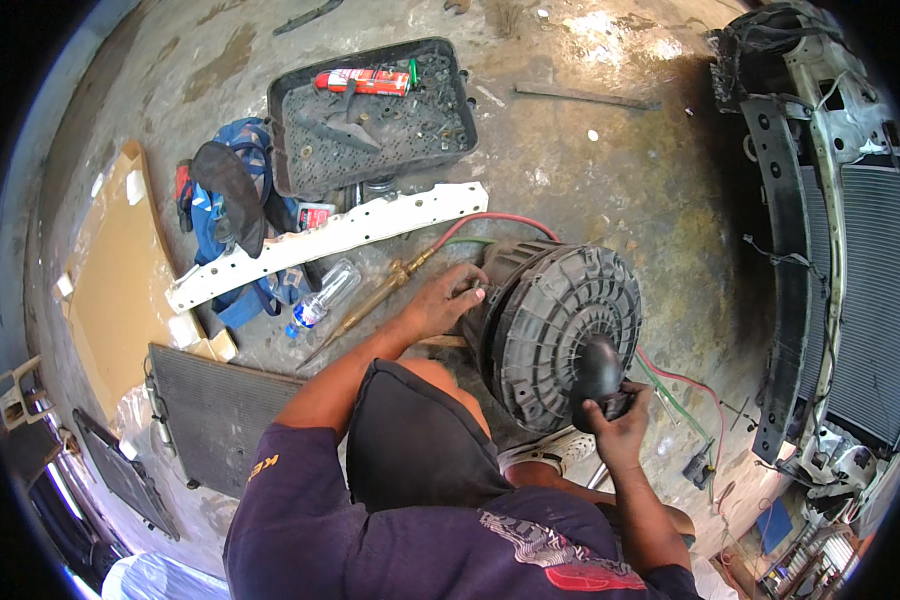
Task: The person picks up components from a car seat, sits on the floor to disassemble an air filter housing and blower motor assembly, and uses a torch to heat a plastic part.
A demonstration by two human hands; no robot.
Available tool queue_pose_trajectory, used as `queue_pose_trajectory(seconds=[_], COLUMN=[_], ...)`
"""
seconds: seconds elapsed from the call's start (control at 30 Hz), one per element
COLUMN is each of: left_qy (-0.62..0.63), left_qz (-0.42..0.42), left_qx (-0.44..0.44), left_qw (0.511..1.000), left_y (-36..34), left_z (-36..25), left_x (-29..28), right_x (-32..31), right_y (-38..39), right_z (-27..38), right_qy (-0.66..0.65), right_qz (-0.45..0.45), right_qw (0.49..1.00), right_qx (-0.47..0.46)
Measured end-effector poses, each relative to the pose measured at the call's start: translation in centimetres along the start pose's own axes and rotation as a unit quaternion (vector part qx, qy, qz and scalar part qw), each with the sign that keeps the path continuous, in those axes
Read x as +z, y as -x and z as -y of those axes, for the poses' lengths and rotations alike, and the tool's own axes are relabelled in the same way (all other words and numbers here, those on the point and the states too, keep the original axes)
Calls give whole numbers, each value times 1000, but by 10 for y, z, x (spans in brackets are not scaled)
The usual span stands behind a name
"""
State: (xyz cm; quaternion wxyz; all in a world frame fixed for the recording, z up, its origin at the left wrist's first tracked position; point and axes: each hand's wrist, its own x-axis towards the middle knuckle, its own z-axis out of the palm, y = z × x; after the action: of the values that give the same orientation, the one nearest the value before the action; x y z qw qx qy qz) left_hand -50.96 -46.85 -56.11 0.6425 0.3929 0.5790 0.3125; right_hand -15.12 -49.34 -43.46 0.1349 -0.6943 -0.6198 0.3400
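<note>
A round black plastic housing with ribbed vents (560, 325) stands on its side on the concrete floor in front of me. My left hand (445, 300) presses against its left rear edge, fingers curled there. My right hand (615, 420) is closed around the black outlet neck (597, 370) that sticks out at the housing's lower front. A brass torch (375, 300) with a red hose (490, 222) and a green hose lies just left of my left hand.
A black tray (370, 115) with bolts, a red tube and a blade stands at the back. In front of it lie a white metal bar (320, 245), a plastic bottle (320, 300), a blue bag (235, 205), cardboard (120, 270) and a radiator core (215, 410). A stripped car front (830, 240) is at right.
</note>
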Motion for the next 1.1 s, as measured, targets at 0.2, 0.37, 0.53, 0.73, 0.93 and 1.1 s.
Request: queue_pose_trajectory(seconds=[0.2, 0.37, 0.53, 0.73, 0.93, 1.1], left_qy=[-19, -11, -49, -13, -25, -62], left_qz=[-10, -5, -8, 21, 5, -11], left_qx=[-21, -2, -2, -55, -34, -68], left_qw=[1000, 1000, 999, 998, 999, 996], left_y=[11, 9, 1, 3, 1, 7], left_z=[-9, 5, -1, -5, 12, -6], left_x=[-1, 0, 7, 2, 6, 2], right_x=[-62, -92, -99, -105, -113, -116], right_y=[-17, -29, -32, -43, -44, -49], right_z=[0, -9, -27, -56, -63, -50], right_qy=[-172, -359, -438, -469, -515, -530], right_qz=[-8, -16, -39, -47, -97, -120], right_qw=[982, 926, 890, 869, 833, 816], right_qx=[80, 117, 118, 152, 177, 198])
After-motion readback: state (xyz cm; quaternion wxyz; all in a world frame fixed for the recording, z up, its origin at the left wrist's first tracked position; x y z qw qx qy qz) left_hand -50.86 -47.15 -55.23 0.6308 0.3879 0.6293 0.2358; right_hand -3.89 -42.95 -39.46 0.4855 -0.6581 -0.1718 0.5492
